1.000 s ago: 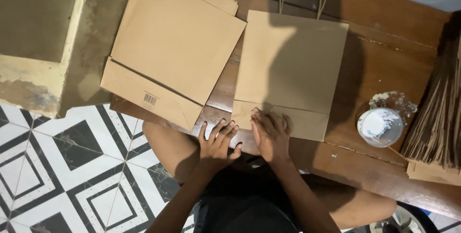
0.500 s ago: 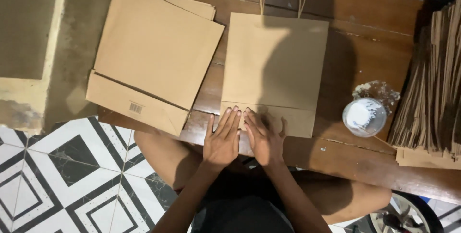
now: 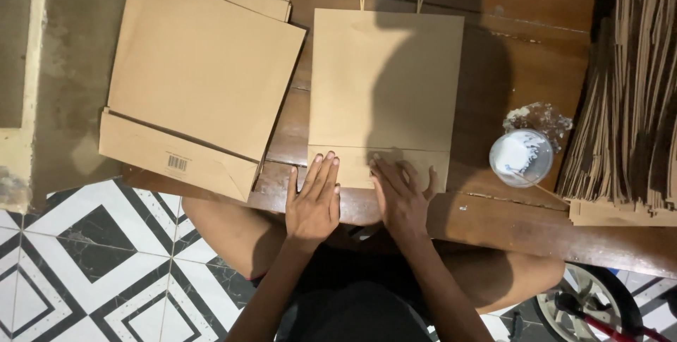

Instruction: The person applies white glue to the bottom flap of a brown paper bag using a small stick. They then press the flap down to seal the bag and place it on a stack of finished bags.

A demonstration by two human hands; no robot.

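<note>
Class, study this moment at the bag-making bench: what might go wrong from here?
Both hands, left hand and right hand, press the paper bag at the board's near edge, so it might slide off. The open white glue cup stands close by, so a sweep might tip it.

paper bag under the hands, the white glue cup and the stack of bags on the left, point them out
paper bag [image 3: 384, 81], head view, on its flat front panel.
white glue cup [image 3: 520, 157], head view, on the white inside of the cup.
stack of bags [image 3: 201, 67], head view, on the top bag's front panel.
</note>
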